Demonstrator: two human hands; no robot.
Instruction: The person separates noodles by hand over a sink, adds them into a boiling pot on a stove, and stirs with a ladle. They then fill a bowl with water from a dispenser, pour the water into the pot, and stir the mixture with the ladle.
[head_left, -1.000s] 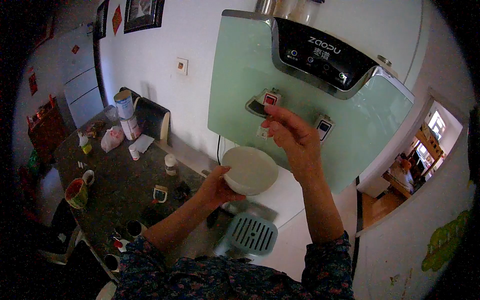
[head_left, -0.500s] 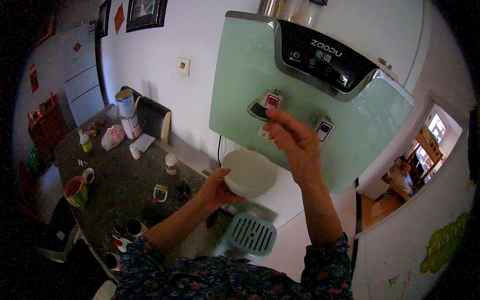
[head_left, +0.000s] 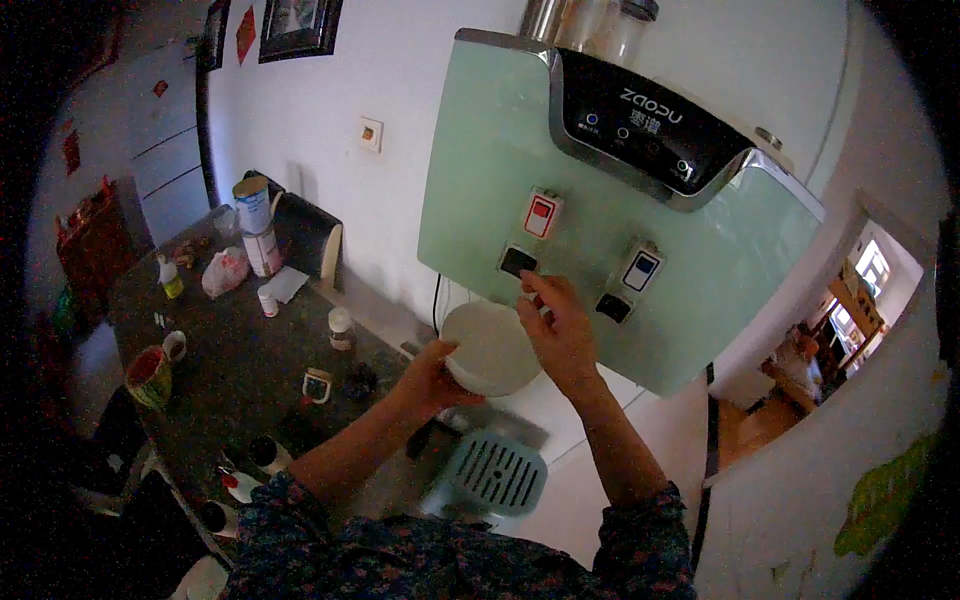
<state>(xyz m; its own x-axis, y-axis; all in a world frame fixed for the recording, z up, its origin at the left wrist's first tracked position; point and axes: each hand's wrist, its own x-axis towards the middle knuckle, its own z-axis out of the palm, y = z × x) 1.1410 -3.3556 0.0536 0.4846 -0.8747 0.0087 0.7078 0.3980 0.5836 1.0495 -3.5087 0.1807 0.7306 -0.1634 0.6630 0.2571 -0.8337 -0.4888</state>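
My left hand (head_left: 437, 380) is closed on the left side of a white bowl (head_left: 490, 350), thumb at the rim, holding it below the dispenser's left tap. The bowl tilts slightly toward me, and what it holds cannot be made out. My right hand (head_left: 560, 335) is at the bowl's right rim, fingers loosely bent and apart. Its fingertips are just under the black lever (head_left: 518, 262) of the red-marked tap (head_left: 541, 215); whether they touch it is unclear. Both taps belong to a pale green wall-mounted water dispenser (head_left: 480, 150). A blue-marked tap (head_left: 642, 270) is farther right.
Below the bowl is a slotted grey-green drip tray (head_left: 497, 475). To the left, a dark table (head_left: 230, 350) carries cans (head_left: 252, 205), a pink bag (head_left: 226, 272), small bottles (head_left: 341, 328) and a cup (head_left: 150, 378). A doorway (head_left: 820, 330) opens at the right.
The lever by the red-marked tap was raised at my right fingertips and now hangs down. My right hand has moved down and left to the bowl's rim. The left hand keeps its hold.
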